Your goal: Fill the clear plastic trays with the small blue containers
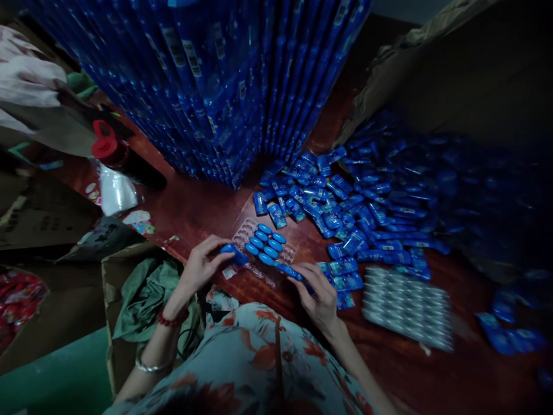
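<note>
My left hand [206, 262] pinches a small blue packet [234, 253] at the left side of a clear plastic tray [245, 230] with oval hollows. Several blue oval pieces [271, 252] sit in the middle of that tray. On the tray's right, my right hand [317, 291] has its fingers closed on another blue packet [288, 271], held near the tray's lower right edge. Beside the right hand, more blue packets [343, 274] lie in short rows. What print the held packets carry is too dark to read.
Tall stacks of blue packs [207, 98] rise behind the tray. Loose blue packets [337, 199] spill from a cardboard box [432, 75] at right. A silvery tray [406, 305] lies on the red-brown table [185, 202]. A red-lidded bottle [129, 158] and a clear bag [116, 190] stand left.
</note>
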`<state>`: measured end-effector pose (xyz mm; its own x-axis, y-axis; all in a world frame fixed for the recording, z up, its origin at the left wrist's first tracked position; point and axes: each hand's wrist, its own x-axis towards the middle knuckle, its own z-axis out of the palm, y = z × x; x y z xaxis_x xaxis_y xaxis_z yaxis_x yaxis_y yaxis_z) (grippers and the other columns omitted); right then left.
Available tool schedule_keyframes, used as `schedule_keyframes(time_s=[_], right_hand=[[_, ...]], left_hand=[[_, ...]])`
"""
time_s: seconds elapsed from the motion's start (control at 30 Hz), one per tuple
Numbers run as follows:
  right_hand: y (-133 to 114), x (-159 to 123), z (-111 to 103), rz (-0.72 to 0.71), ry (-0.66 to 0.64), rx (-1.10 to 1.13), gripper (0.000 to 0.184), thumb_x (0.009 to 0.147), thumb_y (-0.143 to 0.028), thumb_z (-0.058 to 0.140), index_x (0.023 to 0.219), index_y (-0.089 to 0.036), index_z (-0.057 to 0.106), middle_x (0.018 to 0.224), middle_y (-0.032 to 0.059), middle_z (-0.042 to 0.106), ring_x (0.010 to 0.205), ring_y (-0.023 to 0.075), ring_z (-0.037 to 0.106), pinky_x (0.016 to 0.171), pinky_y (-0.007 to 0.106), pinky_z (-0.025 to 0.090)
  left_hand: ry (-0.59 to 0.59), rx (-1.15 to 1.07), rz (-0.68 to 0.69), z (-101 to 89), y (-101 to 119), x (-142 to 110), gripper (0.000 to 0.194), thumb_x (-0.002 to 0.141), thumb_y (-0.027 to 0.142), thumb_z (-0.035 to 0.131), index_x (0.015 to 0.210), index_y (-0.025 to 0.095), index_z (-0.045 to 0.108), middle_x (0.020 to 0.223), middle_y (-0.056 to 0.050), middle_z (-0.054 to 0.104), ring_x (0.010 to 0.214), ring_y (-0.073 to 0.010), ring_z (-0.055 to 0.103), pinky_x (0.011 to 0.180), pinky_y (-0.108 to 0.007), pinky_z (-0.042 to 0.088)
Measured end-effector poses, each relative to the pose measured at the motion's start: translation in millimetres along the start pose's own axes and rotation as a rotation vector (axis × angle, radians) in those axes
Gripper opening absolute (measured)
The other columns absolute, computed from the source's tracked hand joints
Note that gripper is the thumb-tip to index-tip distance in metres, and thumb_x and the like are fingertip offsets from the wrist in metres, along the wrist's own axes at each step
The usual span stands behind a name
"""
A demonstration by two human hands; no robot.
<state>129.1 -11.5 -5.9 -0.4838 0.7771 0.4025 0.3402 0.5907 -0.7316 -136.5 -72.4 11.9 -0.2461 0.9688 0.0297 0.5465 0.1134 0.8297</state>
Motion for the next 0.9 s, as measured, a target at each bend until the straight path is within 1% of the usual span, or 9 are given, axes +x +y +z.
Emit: schedule_keyframes(time_s=[0.07, 0.13, 0.23, 0.33, 0.47, 0.6, 0.7, 0.8, 0.9], right_hand=[[0.2, -1.6, -0.7, -0.005, 0.030, -0.049, 0.027, 0.083, -0.014, 0.057, 0.109, -0.022, 0.056, 0.091, 0.0052, 0.065, 0.082, 0.0167, 0.063, 0.074, 0.031, 0.053], [0.3, -4.9, -3.2, 0.001, 0.066, -0.101, 0.031, 0.081, -0.015, 0.060, 0.111, -0.021, 0.054, 0.090, 0.0048, 0.066, 0.080, 0.0166, 0.064, 0.073, 0.031, 0.054], [-1.4, -10.1, 0.1, -0.028, 0.038, -0.076, 0.031, 0.081, -0.014, 0.061, 0.110, -0.021, 0.053, 0.087, 0.0041, 0.065, 0.081, 0.0163, 0.064, 0.072, 0.030, 0.055], [-2.1, -10.1, 16.2, -0.107, -0.038, -0.034, 0.033, 0.083, -0.011, 0.056, 0.114, -0.020, 0.053, 0.094, 0.0067, 0.063, 0.090, 0.0167, 0.062, 0.077, 0.030, 0.055], [-2.3, -1.5, 37.4, -0.263, -0.091, -0.145, 0.034, 0.084, -0.009, 0.051, 0.118, -0.014, 0.053, 0.100, 0.0124, 0.061, 0.093, 0.0177, 0.062, 0.077, 0.027, 0.055], [-12.6, 7.9, 36.0, -0.358, -0.211, -0.325, 0.030, 0.085, -0.008, 0.047, 0.113, -0.009, 0.057, 0.090, 0.0133, 0.062, 0.084, 0.0190, 0.062, 0.067, 0.026, 0.054], [-22.0, 12.1, 27.1, -0.292, -0.273, -0.376, 0.028, 0.086, -0.009, 0.044, 0.110, -0.008, 0.059, 0.082, 0.0111, 0.061, 0.075, 0.0169, 0.061, 0.064, 0.025, 0.053], [-22.4, 12.2, 24.0, -0.281, -0.228, -0.323, 0.026, 0.086, -0.010, 0.047, 0.109, -0.008, 0.058, 0.084, 0.0109, 0.061, 0.079, 0.0161, 0.061, 0.068, 0.024, 0.053], [-12.7, 9.2, 27.3, -0.312, -0.189, -0.312, 0.027, 0.087, -0.008, 0.044, 0.110, -0.012, 0.058, 0.090, 0.0100, 0.061, 0.085, 0.0157, 0.060, 0.073, 0.023, 0.052]], left_hand=[[-0.001, -0.006, 0.062, 10.0, 6.2, -11.0, 0.019, 0.082, 0.032, 0.062, 0.095, 0.018, 0.063, 0.085, -0.003, 0.063, 0.079, -0.0143, 0.059, 0.071, -0.024, 0.048], [0.049, 0.011, 0.142, 19.9, 7.2, -15.7, 0.017, 0.083, 0.028, 0.060, 0.097, 0.017, 0.061, 0.085, -0.003, 0.062, 0.079, -0.0137, 0.059, 0.072, -0.024, 0.048], [0.082, 0.089, 0.233, 26.5, 3.4, -15.8, 0.015, 0.088, 0.021, 0.053, 0.101, 0.017, 0.058, 0.089, -0.005, 0.061, 0.084, -0.0143, 0.058, 0.076, -0.026, 0.048], [0.009, 0.213, 0.319, 23.0, -1.8, -13.0, 0.022, 0.091, 0.016, 0.044, 0.109, 0.018, 0.056, 0.096, -0.007, 0.059, 0.090, -0.0154, 0.057, 0.078, -0.028, 0.049], [-0.089, 0.386, 0.496, 13.8, -5.3, -7.8, 0.030, 0.092, 0.014, 0.039, 0.119, 0.017, 0.051, 0.106, -0.011, 0.058, 0.096, -0.0186, 0.053, 0.080, -0.032, 0.049], [-0.151, 0.505, 0.640, 9.0, -2.5, -4.8, 0.032, 0.093, 0.014, 0.033, 0.120, 0.016, 0.050, 0.103, -0.012, 0.059, 0.095, -0.0199, 0.052, 0.076, -0.032, 0.050], [-0.178, 0.557, 0.648, 10.4, 0.9, -8.5, 0.031, 0.094, 0.017, 0.032, 0.119, 0.014, 0.051, 0.092, -0.010, 0.060, 0.085, -0.0186, 0.052, 0.070, -0.030, 0.050], [-0.181, 0.588, 0.638, 15.0, 3.3, -16.2, 0.030, 0.094, 0.016, 0.032, 0.116, 0.013, 0.051, 0.083, -0.008, 0.057, 0.076, -0.0170, 0.050, 0.065, -0.027, 0.049], [-0.155, 0.604, 0.617, 19.0, 3.6, -22.5, 0.028, 0.093, 0.014, 0.034, 0.115, 0.014, 0.051, 0.083, -0.007, 0.055, 0.075, -0.0165, 0.049, 0.063, -0.026, 0.048]])
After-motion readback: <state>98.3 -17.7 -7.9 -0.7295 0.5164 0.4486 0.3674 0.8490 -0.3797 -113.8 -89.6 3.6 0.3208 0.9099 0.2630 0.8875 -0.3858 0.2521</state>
